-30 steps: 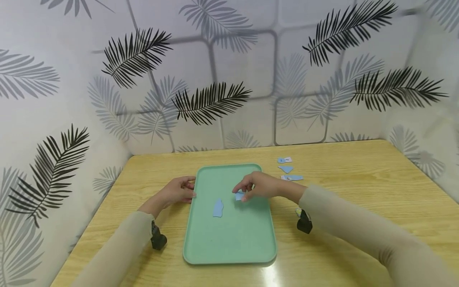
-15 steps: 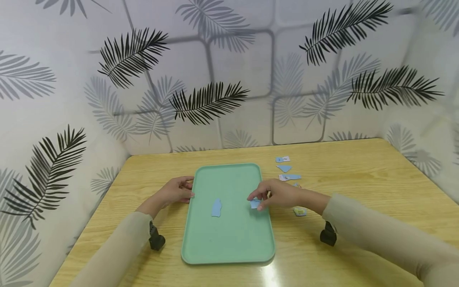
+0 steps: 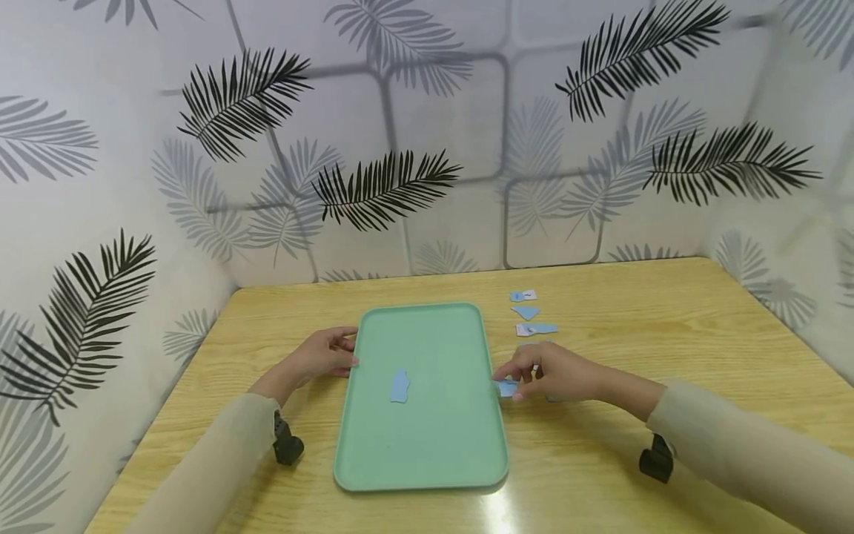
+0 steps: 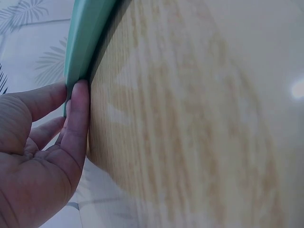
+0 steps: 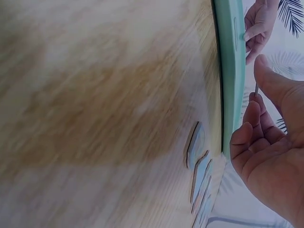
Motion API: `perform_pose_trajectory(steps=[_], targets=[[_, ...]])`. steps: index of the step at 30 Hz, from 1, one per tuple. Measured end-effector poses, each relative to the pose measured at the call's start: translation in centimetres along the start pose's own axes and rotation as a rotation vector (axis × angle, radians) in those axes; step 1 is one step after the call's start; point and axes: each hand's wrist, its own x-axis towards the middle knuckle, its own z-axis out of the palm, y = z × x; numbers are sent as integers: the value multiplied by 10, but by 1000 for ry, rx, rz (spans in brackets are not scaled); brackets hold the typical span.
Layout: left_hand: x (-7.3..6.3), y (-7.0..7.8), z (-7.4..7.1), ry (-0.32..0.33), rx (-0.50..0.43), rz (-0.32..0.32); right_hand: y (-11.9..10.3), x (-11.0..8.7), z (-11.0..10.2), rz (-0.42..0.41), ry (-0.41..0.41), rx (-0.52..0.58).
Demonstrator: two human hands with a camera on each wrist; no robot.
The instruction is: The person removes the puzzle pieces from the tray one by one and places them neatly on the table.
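A small light-blue puzzle piece (image 3: 507,388) is pinched between the thumb and fingers of my right hand (image 3: 560,373), over the right rim of a green tray (image 3: 427,452). Seen from the right wrist, this piece (image 5: 256,89) shows only as a thin edge between the fingertips. My left hand (image 3: 323,353) holds the tray's left rim; in the left wrist view its thumb and fingers (image 4: 78,109) meet at that green edge. Another pale-blue puzzle piece (image 3: 400,386), tall with a wavy side, lies on the tray left of its middle.
Beyond the tray's right side, several puzzle pieces lie in a column on the wooden table (image 3: 640,311): a blue-and-white one (image 3: 523,296), a triangular one (image 3: 525,312) and a long one (image 3: 537,329). My right hand partly hides others. A leaf-patterned wall (image 3: 427,148) stands behind.
My right hand has carried the pinched puzzle piece rightward from over the tray's middle to its right rim. My left hand stays at the left rim, and the other piece lies still.
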Motion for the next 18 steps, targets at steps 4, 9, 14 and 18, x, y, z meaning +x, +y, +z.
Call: perform_pose_trajectory(steps=[4, 9, 14, 18], targets=[[-1, 1, 0, -4, -2, 0, 0, -12, -3, 14, 9, -14], [-1, -2, 0, -11, -1, 10, 2, -30, -4, 43, 9, 24], [0, 0, 0, -11, 6, 8, 7, -45, -5, 31, 14, 48], [0, 0, 1, -11, 4, 4, 13, -53, -6, 30, 18, 42]])
